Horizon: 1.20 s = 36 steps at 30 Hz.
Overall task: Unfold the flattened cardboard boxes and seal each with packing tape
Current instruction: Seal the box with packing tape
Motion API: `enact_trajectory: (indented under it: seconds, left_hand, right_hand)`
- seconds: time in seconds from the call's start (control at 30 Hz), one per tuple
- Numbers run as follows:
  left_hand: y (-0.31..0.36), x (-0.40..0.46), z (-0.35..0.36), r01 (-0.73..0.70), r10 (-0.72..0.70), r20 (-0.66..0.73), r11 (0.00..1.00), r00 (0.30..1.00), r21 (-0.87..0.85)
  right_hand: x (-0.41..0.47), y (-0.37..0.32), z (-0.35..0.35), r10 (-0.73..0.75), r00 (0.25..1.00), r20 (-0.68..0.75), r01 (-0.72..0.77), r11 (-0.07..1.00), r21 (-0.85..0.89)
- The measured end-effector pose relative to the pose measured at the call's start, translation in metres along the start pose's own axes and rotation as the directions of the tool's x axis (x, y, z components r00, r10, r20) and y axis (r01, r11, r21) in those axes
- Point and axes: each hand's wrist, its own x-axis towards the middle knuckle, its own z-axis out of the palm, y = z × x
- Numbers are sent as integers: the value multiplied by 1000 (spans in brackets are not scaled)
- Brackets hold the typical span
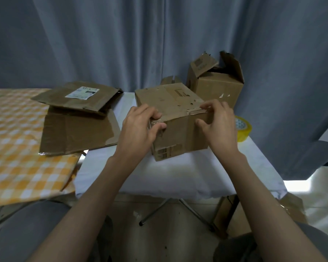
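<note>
At the far left, an orange-and-white checked cloth (17, 148) is spread over a surface. Two flattened cardboard boxes are laid partly on it: a large flattened box (78, 133) at the bottom, and a smaller flattened box (78, 96) stacked on its far part, on which a white printed label (82, 93) is seen. The near edge of the large one is lined with shiny tape.

Just to the right, a table (178, 173) covered in white is seen, with metal legs (178, 210) visible beneath it. On the table, in the middle, an assembled cardboard box (178, 129) is stood with its top flaps closed. Its near left top corner is gripped by the left hand (140, 127), whose fingers are curled over the top edge while the thumb is pressed against the front face, where a strip of clear tape is seen. The right top edge is pinched by the right hand (219, 123), with fingertips on the flap seam and the thumb on the front face.

Behind and to the right, a second box (219, 91) is stood upright with its top flaps open. Just beside the right hand, a roll of yellow packing tape (243, 130) is laid on the table. A grey curtain (159, 38) is hung behind everything.
</note>
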Motion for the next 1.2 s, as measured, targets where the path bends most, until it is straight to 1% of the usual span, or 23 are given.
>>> enact_trajectory:
  seconds: [0.07,0.2,0.23,0.3,0.33,0.37,0.43,0.5,0.53,0.57,0.6,0.67,0.7,0.73,0.8,0.87,0.93,0.97,1.03,1.07,1.17,1.2]
  left_hand:
    - [1,-1,2,-20,19,-47,1000,999,-19]
    - [1,-5,8,-46,40,-156,998,987,-38]
    - [2,-7,9,-39,25,-188,997,982,-69]
    - [5,-9,11,4,-50,-226,980,973,-201]
    - [6,-9,13,39,-95,-214,967,972,-253]
    - [7,-10,14,74,-123,-173,961,977,-265]
    - [4,-13,19,151,-156,-13,972,988,-178]
    - [2,-18,22,207,-196,124,975,973,-80]
    - [1,-19,21,226,-211,160,971,964,-80]
    - [1,-19,19,246,-223,171,961,960,-129]
    - [2,-17,15,265,-234,163,942,958,-206]
    - [5,-11,5,284,-253,132,889,958,-360]
    - [6,-9,0,270,-244,115,880,963,-392]
    - [6,-7,-4,238,-215,101,893,971,-383]
    - [5,-4,-8,139,-115,94,941,989,-308]
    - [2,-1,-6,34,-7,132,979,991,-202]
    - [3,3,-2,-3,22,164,994,986,-114]
    - [4,4,-2,-1,16,154,995,988,-96]
    - [5,6,-4,6,1,77,996,997,-94]
    - [3,6,-7,10,-7,31,996,999,-89]
    - [-8,6,-14,60,-66,-53,994,996,-95]
    - [-11,6,-16,74,-83,-67,990,994,-123]
  right_hand:
    - [1,1,1,12,1000,1,-12,992,124]
    - [-2,-2,4,-35,998,-43,43,979,199]
    - [-2,-4,3,-55,996,-67,68,976,209]
    - [0,-9,-2,-119,982,-144,149,964,219]
    - [2,-11,-6,-166,969,-185,204,956,211]
    - [3,-15,-9,-222,951,-216,265,944,196]
    - [2,-20,-9,-354,910,-217,391,907,160]
    - [-5,-25,-2,-475,871,-125,490,858,152]
    - [-10,-28,2,-515,855,-67,519,839,162]
    - [-14,-30,5,-539,842,-28,535,827,174]
    - [-15,-31,5,-545,838,-19,538,822,186]
    - [-12,-30,1,-503,862,-62,504,840,201]
    - [-9,-27,-2,-452,888,-83,460,867,191]
    - [-5,-22,-4,-389,917,-91,398,904,155]
    - [4,-6,-5,-239,968,-79,244,968,53]
    - [10,11,-5,-131,990,-58,132,991,14]
    - [14,20,-5,-69,997,-34,70,997,29]
    - [16,23,-6,-38,999,-27,39,998,39]
    - [16,23,-12,36,999,-14,-36,999,2]
    - [16,26,-15,81,996,27,-80,996,-37]
    - [14,38,-18,195,948,252,-175,980,-98]
    - [13,42,-16,209,936,282,-189,977,-97]
